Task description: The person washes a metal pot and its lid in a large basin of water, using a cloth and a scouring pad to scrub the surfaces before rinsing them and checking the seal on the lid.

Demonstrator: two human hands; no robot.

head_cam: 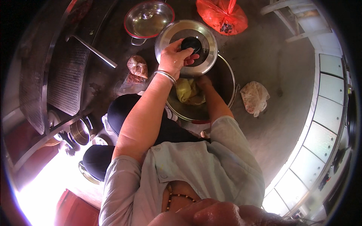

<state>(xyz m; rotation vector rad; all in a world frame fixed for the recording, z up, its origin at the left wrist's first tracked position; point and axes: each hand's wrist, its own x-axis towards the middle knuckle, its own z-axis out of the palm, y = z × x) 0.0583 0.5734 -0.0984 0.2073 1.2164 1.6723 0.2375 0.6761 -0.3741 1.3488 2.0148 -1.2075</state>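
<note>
My left hand [175, 58] grips the black knob [191, 46] of a round pot lid [209, 60], with a broad metal rim and a darker middle. The lid is held over the far part of a large round bucket [232, 76] with a wire handle. My right hand [204, 82] reaches down into the bucket, partly under the lid, beside a wet yellow-green cloth [188, 91]. Its fingers are hidden, so I cannot tell whether they hold anything.
A red-rimmed pan with a glass lid [149, 18] and a knotted red plastic bag [223, 17] lie beyond. Filled plastic bags [137, 66] [254, 97] flank the bucket. Perforated metal shelving [68, 76] stands left; white tiled cabinets [329, 113] curve along the right.
</note>
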